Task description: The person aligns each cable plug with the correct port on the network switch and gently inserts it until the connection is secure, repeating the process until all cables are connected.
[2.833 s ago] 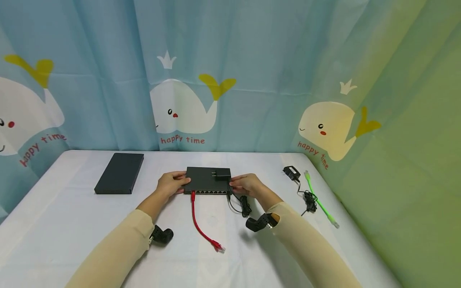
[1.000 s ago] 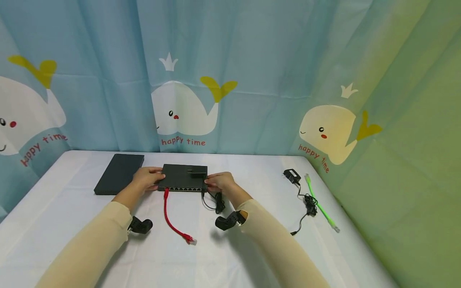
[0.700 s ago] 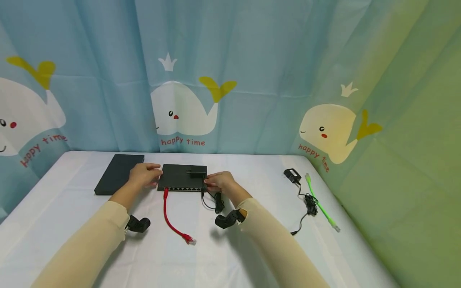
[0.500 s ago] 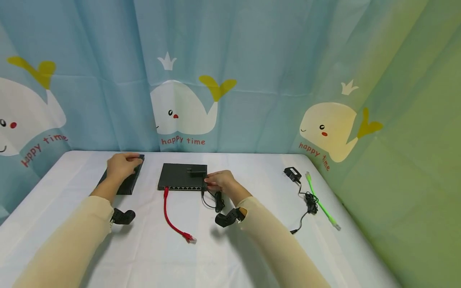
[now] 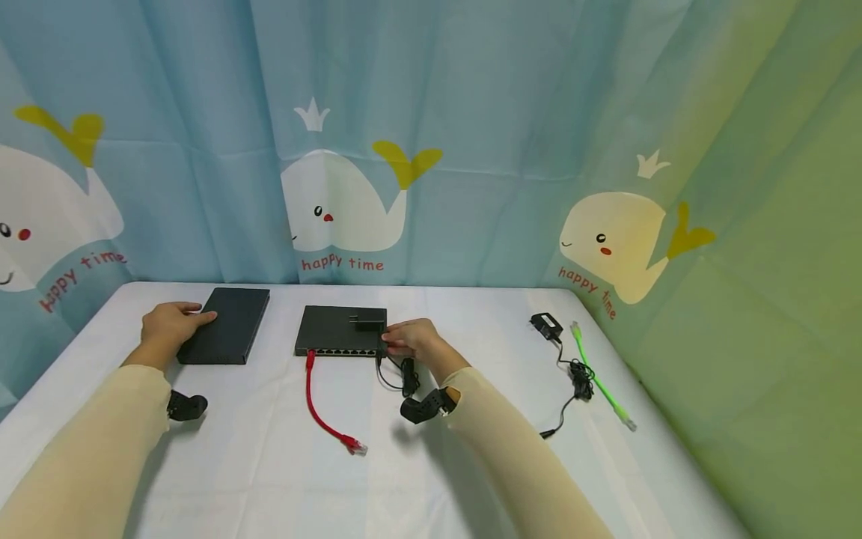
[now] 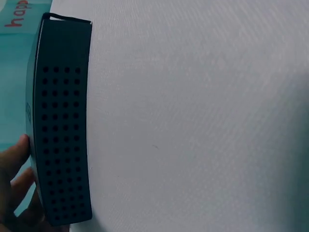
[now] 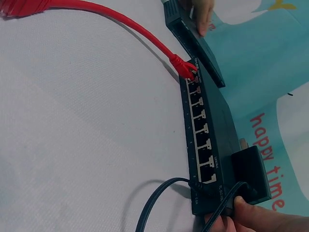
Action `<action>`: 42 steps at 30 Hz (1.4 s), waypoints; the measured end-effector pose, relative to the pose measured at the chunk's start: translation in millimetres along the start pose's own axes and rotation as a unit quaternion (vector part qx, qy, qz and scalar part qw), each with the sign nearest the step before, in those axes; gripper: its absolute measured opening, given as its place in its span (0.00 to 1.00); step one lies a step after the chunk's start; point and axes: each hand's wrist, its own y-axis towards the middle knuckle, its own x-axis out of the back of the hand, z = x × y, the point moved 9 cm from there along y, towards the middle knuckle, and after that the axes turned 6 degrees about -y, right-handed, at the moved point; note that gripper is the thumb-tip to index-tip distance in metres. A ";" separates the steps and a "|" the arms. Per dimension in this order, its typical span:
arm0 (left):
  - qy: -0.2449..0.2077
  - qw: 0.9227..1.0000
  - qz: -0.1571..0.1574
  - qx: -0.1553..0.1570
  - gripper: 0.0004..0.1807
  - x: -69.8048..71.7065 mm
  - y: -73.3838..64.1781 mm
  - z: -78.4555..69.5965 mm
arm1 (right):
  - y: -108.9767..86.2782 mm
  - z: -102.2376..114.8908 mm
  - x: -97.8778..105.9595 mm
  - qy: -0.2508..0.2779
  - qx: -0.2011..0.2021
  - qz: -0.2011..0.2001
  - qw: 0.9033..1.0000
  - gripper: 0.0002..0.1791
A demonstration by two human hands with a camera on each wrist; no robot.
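Observation:
In the head view, a black network switch lies mid-table with a red network cable plugged into its leftmost port. A black power adapter rests on its right end, prongs pointing left, its thin cord running to the switch's front. My right hand grips that right edge, thumb on top. Farther left lies a second black network switch. My left hand holds its left edge, thumb on top; the other fingers are partly hidden. The left wrist view shows rows of vent holes on the near side.
At the right of the white table lie another black power adapter with a bundled cord and a green network cable. A patterned curtain hangs behind the table. The red cable's loose plug points toward the table's front.
Both hands moved the switch with the red cable leftward. My left hand then let go, passed over the second switch and took its left edge. My right hand stays on the first switch.

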 end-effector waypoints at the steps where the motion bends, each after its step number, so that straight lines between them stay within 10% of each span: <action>1: 0.003 1.000 0.010 0.004 0.32 -1.1 0.6 1.7 | 0.3 -0.2 -0.4 0.003 0.000 0.001 1.000 0.17; 18: -0.030 0.997 0.058 0.035 0.35 -3.4 -3.6 17.2 | -2.5 -0.7 -1.4 -0.005 0.002 -0.004 1.000 0.17; 42: -0.073 0.990 0.122 -0.004 0.44 -11.7 -39.9 39.1 | 2.3 -2.4 0.9 0.003 0.003 -0.006 1.000 0.17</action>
